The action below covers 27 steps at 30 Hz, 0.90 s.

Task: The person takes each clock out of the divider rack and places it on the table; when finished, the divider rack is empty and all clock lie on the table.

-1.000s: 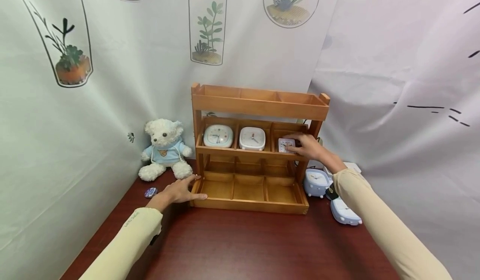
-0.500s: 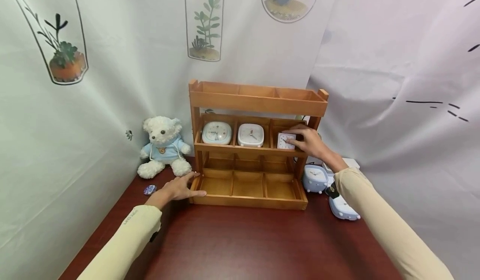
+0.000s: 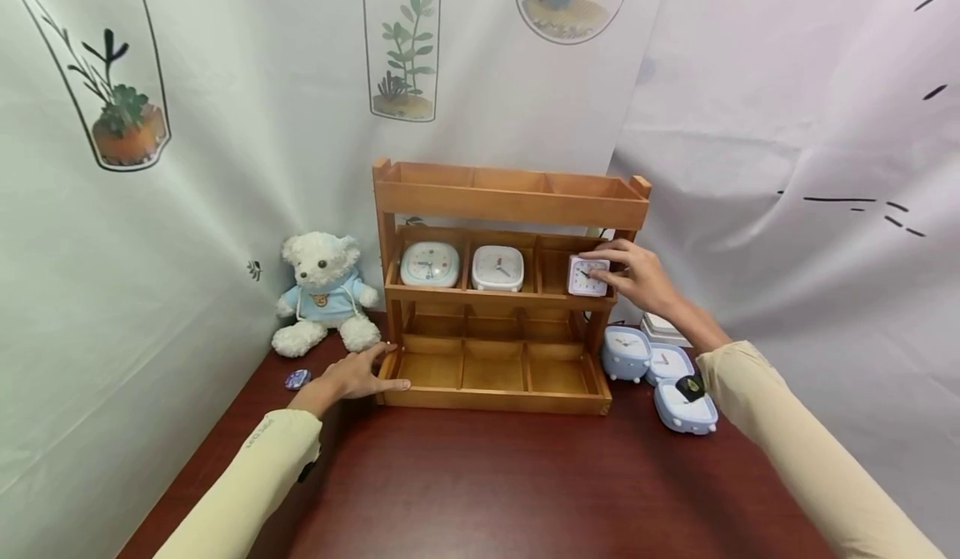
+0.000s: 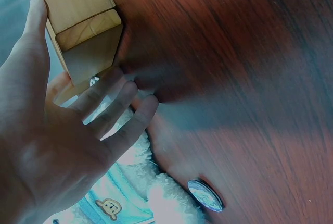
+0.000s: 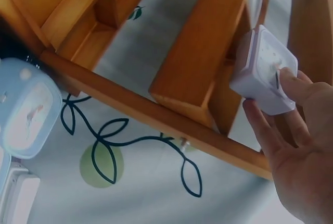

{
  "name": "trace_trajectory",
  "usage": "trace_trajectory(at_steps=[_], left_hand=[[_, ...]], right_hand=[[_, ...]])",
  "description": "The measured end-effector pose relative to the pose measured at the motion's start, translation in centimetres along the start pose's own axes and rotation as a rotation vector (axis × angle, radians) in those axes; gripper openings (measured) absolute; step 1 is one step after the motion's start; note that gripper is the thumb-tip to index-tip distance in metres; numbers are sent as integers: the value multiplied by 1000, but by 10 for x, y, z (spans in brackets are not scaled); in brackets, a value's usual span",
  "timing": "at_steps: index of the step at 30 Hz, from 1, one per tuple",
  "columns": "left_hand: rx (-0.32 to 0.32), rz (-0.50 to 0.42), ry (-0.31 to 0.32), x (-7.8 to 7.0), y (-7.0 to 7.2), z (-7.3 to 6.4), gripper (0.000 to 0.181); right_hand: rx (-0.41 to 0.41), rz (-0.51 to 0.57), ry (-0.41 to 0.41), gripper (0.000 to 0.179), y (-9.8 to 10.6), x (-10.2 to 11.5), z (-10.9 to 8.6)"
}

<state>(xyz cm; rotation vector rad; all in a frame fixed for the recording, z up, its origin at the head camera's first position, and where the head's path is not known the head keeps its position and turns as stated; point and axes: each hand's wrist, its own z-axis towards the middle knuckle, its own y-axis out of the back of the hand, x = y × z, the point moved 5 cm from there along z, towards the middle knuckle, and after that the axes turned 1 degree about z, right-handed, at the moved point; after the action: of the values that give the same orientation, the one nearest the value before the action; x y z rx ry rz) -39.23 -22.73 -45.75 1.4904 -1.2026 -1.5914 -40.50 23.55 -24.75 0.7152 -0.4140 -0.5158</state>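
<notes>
My right hand (image 3: 643, 279) pinches a small square lilac alarm clock (image 3: 582, 282) at the right end of the middle tier of a three-tier wooden shelf (image 3: 495, 402). In the right wrist view the thumb lies on the clock's face (image 5: 268, 60), with fingertips at its side and underside. Two larger white alarm clocks, one with a pale blue rim (image 3: 430, 264) and a plainer one (image 3: 497, 268), sit in the left and middle compartments. My left hand (image 3: 351, 379) rests at the shelf's lower left corner, thumb along the wood (image 4: 86, 21) and other fingers extended beside it.
A white teddy bear (image 3: 325, 292) in a blue hoodie sits left of the shelf, with a small round blue-patterned object (image 3: 297, 379) before it. Right of the shelf stand several blue alarm clocks (image 3: 626, 354) near white boxes (image 3: 663, 329). Patterned cloth hangs behind.
My right hand has shifted the lilac clock rightward within the right compartment, and it now stands more upright. The left hand stays at the shelf corner. The head view has moved slightly.
</notes>
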Motion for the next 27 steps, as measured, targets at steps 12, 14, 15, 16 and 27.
trace_trajectory(at_steps=[12,14,15,16,27], left_hand=[[7,4,-3,-1,1,0,105],[4,5,0,-1,3,-1,105],[-1,7,-5,-1,5,-1,105],[-2,7,-6,-1,6,-1,105],[9,-6,-10,-2,3,-1,102]], right_hand=[[88,-57,-15,35,27,0,-59],[102,-63,-21,35,27,-5,-70],[108,-66,-24,35,26,-7,-75],[114,-64,-27,35,24,-9,-80],[185,-90,-35,30,-12,-26,-144]])
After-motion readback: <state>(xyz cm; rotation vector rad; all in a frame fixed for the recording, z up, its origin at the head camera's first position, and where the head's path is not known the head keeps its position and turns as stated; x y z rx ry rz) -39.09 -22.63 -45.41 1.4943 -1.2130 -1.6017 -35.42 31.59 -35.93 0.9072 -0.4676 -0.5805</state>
